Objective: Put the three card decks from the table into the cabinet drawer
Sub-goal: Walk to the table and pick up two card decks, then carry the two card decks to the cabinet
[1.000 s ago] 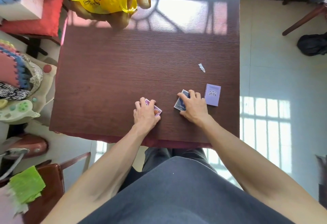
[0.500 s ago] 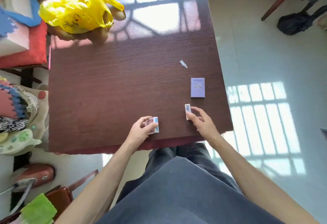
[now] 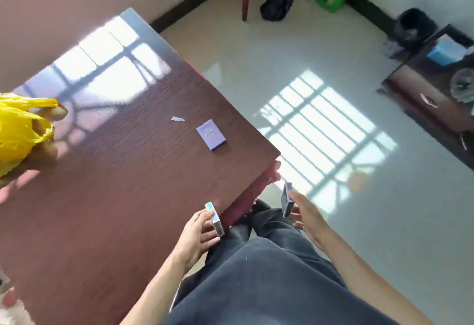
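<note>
Over the near corner of the tabletop: the person's left hand (image 3: 198,232) is closed on a thin blue-and-white boxed card deck (image 3: 215,219), pinched edge-up between fingers and thumb, lifted clear of the dark red-brown wooden tabletop (image 3: 107,196).
Right hand: the right hand (image 3: 306,215) grips a second dark-faced boxed card deck (image 3: 286,199), held upright off the tabletop's edge, above the person's lap and the pale tiled floor (image 3: 282,73).
Why one each: judged from the task, a deck per hand looks like a way to carry two at once to the drawer.
Third deck: a flat lilac rectangular card deck with a pale emblem (image 3: 211,134) lies face-up near the tabletop's right edge, well apart from both hands; with both hands full it probably waits for a second trip.
Destination: a dark brown wooden cabinet with metal drawer handles (image 3: 433,109) stands across the floor at the right; its drawers look shut, so a hand may need freeing first.
Clutter: a yellow plastic bag (image 3: 18,129) sits at the tabletop's far left, and a small white paper scrap (image 3: 177,119) lies near the lilac deck.
</note>
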The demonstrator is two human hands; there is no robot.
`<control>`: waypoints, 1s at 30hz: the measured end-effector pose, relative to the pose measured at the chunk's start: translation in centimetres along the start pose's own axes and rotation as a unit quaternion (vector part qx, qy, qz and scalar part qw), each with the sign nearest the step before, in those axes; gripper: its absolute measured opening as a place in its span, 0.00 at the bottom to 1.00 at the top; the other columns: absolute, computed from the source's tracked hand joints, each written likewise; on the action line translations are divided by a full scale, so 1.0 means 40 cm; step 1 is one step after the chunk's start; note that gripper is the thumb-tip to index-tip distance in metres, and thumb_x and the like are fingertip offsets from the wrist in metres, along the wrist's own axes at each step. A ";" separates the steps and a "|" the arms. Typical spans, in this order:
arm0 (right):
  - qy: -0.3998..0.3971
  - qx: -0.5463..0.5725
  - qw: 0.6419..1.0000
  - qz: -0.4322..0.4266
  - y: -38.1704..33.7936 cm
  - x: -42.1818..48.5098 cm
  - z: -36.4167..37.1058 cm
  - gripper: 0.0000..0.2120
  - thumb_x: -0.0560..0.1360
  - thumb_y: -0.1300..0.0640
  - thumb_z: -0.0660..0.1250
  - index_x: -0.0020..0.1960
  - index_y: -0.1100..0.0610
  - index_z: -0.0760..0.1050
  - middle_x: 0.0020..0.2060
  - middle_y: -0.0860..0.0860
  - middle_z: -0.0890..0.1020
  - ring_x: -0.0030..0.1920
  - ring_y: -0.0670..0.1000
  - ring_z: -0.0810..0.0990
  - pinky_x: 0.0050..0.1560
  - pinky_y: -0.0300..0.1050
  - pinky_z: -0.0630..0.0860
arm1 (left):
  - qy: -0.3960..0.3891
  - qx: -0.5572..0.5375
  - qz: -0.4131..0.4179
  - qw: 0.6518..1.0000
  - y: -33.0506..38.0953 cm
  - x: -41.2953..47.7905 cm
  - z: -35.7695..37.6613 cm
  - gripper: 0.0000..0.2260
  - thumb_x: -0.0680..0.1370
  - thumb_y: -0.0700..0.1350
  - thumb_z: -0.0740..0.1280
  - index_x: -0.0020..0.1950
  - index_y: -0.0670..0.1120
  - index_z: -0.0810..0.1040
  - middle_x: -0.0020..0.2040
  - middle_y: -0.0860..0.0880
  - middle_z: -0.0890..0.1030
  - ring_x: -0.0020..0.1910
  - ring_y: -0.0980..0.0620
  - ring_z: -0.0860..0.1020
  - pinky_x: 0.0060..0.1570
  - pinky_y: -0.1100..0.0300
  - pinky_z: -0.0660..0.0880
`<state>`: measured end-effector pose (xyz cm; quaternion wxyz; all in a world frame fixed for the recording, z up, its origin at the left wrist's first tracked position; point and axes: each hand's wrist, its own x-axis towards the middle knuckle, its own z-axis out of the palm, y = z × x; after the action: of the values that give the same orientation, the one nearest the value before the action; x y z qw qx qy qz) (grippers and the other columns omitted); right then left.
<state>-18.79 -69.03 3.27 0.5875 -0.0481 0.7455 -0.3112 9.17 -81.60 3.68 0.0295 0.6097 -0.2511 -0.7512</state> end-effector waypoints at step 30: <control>0.279 0.520 0.806 0.041 0.681 -0.319 -0.497 0.28 0.65 0.31 0.72 0.61 0.41 0.76 0.55 0.55 0.84 0.55 0.59 0.84 0.47 0.50 0.75 | -0.172 0.503 0.008 0.847 -0.127 0.038 0.913 0.22 0.74 0.59 0.70 0.62 0.48 0.76 0.59 0.43 0.80 0.54 0.42 0.83 0.50 0.53 0.81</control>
<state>-24.90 -33.51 2.18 0.3034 0.3837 0.6052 -0.6280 -23.87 -65.23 4.96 -0.3194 0.4003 -0.6004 -0.6142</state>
